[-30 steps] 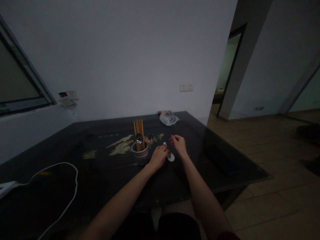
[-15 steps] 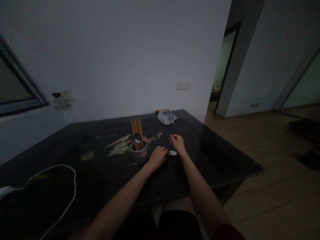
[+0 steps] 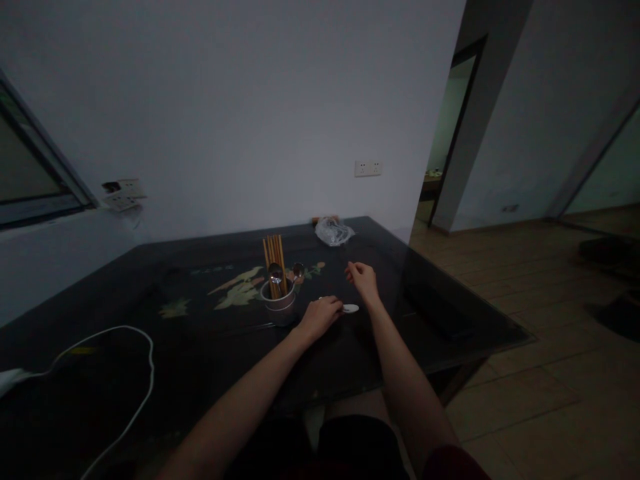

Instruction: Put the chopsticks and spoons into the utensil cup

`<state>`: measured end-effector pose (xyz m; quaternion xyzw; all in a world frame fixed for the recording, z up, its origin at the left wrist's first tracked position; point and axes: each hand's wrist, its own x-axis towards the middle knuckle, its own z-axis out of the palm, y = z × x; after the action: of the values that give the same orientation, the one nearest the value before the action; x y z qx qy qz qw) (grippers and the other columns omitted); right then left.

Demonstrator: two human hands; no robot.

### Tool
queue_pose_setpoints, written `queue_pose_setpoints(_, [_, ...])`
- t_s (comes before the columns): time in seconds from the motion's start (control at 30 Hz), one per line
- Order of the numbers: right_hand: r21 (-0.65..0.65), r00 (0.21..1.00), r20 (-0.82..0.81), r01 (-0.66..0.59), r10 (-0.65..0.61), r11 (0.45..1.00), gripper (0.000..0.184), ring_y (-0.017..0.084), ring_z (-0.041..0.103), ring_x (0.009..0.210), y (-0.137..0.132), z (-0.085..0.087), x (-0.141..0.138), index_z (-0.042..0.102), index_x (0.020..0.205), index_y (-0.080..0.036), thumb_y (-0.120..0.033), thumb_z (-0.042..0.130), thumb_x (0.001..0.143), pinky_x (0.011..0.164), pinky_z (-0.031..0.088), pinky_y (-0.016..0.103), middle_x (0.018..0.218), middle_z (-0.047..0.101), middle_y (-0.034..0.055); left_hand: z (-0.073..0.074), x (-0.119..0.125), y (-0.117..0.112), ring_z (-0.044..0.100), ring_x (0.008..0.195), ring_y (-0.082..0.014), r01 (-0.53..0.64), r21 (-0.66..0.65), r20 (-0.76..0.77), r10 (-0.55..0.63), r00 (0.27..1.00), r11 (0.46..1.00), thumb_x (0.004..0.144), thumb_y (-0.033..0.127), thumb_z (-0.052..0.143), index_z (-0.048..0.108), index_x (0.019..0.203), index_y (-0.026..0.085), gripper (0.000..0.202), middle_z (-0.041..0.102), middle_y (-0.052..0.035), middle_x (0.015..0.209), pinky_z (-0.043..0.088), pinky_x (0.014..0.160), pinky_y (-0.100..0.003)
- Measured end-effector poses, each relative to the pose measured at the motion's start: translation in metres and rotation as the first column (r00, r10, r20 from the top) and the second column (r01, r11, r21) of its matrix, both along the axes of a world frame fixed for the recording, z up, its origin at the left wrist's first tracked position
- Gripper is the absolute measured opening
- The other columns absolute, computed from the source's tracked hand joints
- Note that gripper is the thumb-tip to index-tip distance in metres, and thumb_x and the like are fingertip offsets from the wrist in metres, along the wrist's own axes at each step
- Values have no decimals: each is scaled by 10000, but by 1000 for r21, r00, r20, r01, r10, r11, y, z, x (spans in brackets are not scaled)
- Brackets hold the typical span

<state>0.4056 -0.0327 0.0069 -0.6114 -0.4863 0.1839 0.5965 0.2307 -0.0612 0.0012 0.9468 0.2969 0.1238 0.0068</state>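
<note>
My left hand [image 3: 323, 313] rests low over the dark table, fingers curled and pressed together on a small flat white oval object [image 3: 351, 309]. Only its rounded right end shows; the rest is under my fingers, and its kind cannot be told. Up and to the right, my right hand [image 3: 364, 279] is raised above the tabletop with its fingers drawn together in a pinch. Whatever is between those fingertips, if anything, is too small and dark to make out. Left of my left hand stands a cup [image 3: 281, 307] with wooden chopsticks [image 3: 275, 252] and metal spoons [image 3: 275, 274] in it.
The dark glossy table [image 3: 210, 380] has a bird-and-flower picture on it. A crumpled clear plastic bag [image 3: 333, 231] lies at the back by the wall. A white cable [image 3: 151, 367] loops across the left side. A dark flat object [image 3: 435, 310] lies on the right.
My right hand has moved slightly up and right, away from my left hand. My left hand has shifted a little right along with the white object.
</note>
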Motion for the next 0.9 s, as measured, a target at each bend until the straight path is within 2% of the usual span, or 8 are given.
queue_pose_setpoints(0.13, [2,1000,-16,3,-3,1000,415,138,544,469,-1,1,0,610,620,-176,-531,462,775,477,394,231,506,591,19,-2,0,1,608,906,-163,24,41,26,-25,999,999,874,227,519,622,934,228,119,635,-18,979,471,730,-241])
queue_pose_setpoints(0.23, [8,1000,-29,7,-7,1000,417,139,545,471,-3,3,1,610,622,-172,-533,465,773,469,389,230,507,590,22,-2,-1,2,607,892,-162,59,81,81,-65,995,995,877,225,517,637,905,211,124,649,-29,951,462,768,-254])
queue_pose_setpoints(0.37, [26,999,-50,21,-19,999,429,136,533,468,-5,6,4,609,626,-167,-547,469,768,471,389,230,509,586,22,3,-4,2,612,891,-167,81,114,153,-98,983,990,900,259,489,634,919,193,160,659,-47,955,461,795,-270])
queue_pose_setpoints(0.5, [40,996,-84,44,-40,998,441,137,519,458,-9,11,10,603,617,-166,-564,474,757,464,380,235,501,574,21,11,-6,-4,623,895,-164,97,73,269,-113,956,993,901,255,489,631,922,184,160,674,-43,959,466,804,-261])
queue_pose_setpoints(0.6, [63,991,-123,66,-58,996,452,140,512,456,-11,14,14,600,617,-163,-583,486,742,456,376,238,495,563,22,22,-5,-12,630,873,-153,123,-28,430,-99,897,992,888,265,511,641,914,183,156,684,-34,938,470,799,-247])
queue_pose_setpoints(0.73, [67,986,-151,74,-63,995,483,143,514,458,-13,16,16,602,618,-156,-611,491,732,459,389,242,493,562,33,42,-4,-26,635,791,-152,160,-176,608,-20,793,971,844,278,561,658,903,173,154,693,-36,884,486,730,-240])
queue_pose_setpoints(0.9, [48,998,-61,28,-25,998,468,143,522,471,-13,17,5,610,628,-155,-586,482,759,460,381,234,502,567,32,70,-18,-40,639,765,-158,249,-322,769,99,631,913,776,270,629,658,879,160,153,692,-37,855,506,728,-261])
